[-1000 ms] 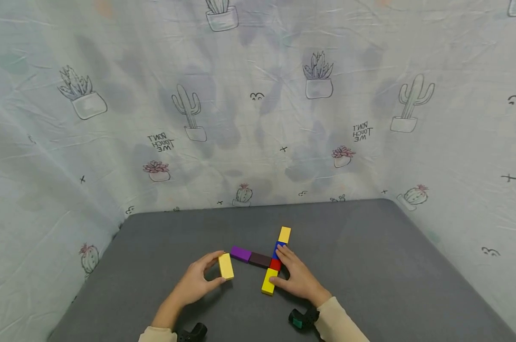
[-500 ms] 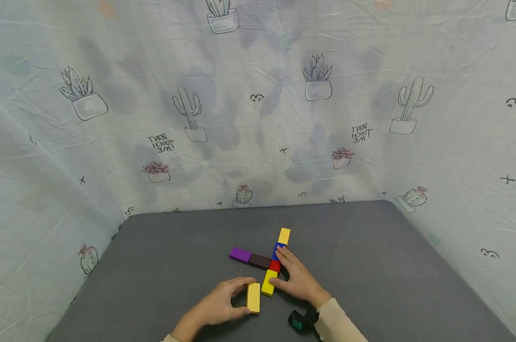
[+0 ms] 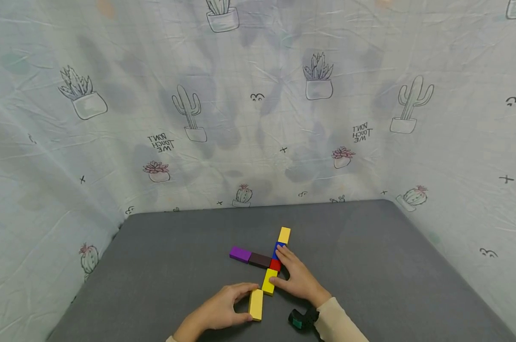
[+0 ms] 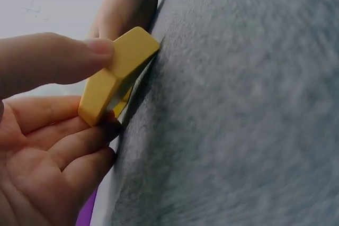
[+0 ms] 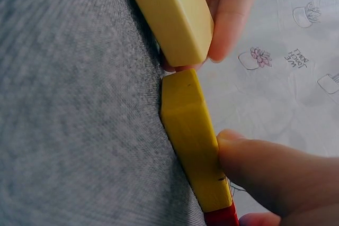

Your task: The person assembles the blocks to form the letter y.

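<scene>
My left hand (image 3: 221,306) pinches a pale yellow block (image 3: 255,305) between thumb and fingers. Held low over the table, its far end sits close to the near end of a brighter yellow block (image 5: 188,136); whether they touch, I cannot tell. My right hand (image 3: 301,280) rests on a row of blocks, its thumb on the bright yellow block and its fingertips on a blue block (image 3: 276,250). Between those two lies a red block (image 3: 275,265). Another pale yellow block (image 3: 284,234) tops the row, and a dark brown block (image 3: 260,260) branches left to a purple block (image 3: 240,254).
A dark grey table (image 3: 176,247) lies beneath everything. Light fabric (image 3: 258,123) printed with cacti hangs behind it and along both sides. A black wrist device (image 3: 301,320) sits by the right sleeve (image 3: 340,323).
My left hand has carried the pale yellow block right and toward me, from left of the row to its near end. The right hand and the laid blocks stay put.
</scene>
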`<state>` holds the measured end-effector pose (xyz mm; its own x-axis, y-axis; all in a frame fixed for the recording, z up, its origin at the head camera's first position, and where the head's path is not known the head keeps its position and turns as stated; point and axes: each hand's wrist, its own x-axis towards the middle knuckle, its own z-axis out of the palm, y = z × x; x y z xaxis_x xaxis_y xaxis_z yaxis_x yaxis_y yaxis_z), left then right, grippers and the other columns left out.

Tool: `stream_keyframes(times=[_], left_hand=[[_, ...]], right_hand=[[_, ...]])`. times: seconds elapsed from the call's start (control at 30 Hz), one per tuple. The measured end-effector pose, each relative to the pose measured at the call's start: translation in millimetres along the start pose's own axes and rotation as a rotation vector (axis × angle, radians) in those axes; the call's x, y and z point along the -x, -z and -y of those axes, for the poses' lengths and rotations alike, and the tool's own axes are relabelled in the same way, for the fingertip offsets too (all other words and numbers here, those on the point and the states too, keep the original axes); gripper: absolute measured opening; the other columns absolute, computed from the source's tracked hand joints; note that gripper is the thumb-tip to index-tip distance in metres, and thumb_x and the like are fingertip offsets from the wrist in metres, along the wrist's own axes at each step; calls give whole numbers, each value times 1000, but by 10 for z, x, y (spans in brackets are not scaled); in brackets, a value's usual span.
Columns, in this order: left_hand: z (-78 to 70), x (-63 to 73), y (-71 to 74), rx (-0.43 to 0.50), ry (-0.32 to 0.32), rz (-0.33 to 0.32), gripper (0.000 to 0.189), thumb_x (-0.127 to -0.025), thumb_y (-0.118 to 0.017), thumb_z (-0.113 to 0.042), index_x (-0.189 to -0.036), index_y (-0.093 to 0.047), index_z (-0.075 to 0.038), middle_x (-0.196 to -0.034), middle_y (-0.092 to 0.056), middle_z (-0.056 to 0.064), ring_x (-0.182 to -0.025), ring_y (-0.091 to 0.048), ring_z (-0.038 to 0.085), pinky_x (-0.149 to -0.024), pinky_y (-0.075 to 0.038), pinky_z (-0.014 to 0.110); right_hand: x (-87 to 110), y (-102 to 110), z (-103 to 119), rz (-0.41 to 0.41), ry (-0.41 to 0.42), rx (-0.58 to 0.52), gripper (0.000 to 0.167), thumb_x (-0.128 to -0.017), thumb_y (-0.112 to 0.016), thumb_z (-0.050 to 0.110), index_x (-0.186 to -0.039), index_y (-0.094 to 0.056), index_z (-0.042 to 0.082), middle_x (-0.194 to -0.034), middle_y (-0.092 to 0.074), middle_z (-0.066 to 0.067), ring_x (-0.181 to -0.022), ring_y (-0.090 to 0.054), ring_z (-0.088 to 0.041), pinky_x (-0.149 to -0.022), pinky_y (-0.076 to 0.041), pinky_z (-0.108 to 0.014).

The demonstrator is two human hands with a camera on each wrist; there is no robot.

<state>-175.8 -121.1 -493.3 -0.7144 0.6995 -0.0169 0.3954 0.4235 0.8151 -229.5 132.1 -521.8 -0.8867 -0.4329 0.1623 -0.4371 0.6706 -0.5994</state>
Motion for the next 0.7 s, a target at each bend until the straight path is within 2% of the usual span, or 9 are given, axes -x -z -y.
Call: stream_keyframes(times=[0.13,0.3,0.47,0.7], left_hand=[[-24,0,-24,-26,7,14,66,-86,-70,-31,-140,-45,-2,-142,-48,13,-129,-47,16,-101,-46,31],[-76,-12,-49,-161,5,19,67,-86,-68,-36,-141,-45,-4,-142,-48,10,-129,-47,16,-101,-46,32],[-118,-36,-67,-273,10,35,61,-89,-66,-32,-141,-45,-6,-144,-45,7,-131,-45,17,-101,-46,35],[-134,-61,-90,-304,39,38,60,-89,-65,-32,-141,-45,-9,-145,-43,6,-131,-45,18,-101,-46,37]], right_hand=[[-2,-3,1,0,3,3,81,-85,-61,55,-146,-37,7,-155,-28,-8,-144,-22,-31,-110,-30,-58],[-1,5,11,4,8,5,81,-85,-61,55,-146,-37,8,-155,-28,-8,-144,-22,-31,-110,-29,-58],[0,15,17,-1,19,0,80,-85,-62,53,-146,-37,7,-155,-29,-8,-144,-22,-31,-110,-29,-57],[19,29,22,-17,35,-24,80,-85,-63,50,-145,-37,5,-154,-29,-10,-144,-22,-32,-110,-28,-58]])
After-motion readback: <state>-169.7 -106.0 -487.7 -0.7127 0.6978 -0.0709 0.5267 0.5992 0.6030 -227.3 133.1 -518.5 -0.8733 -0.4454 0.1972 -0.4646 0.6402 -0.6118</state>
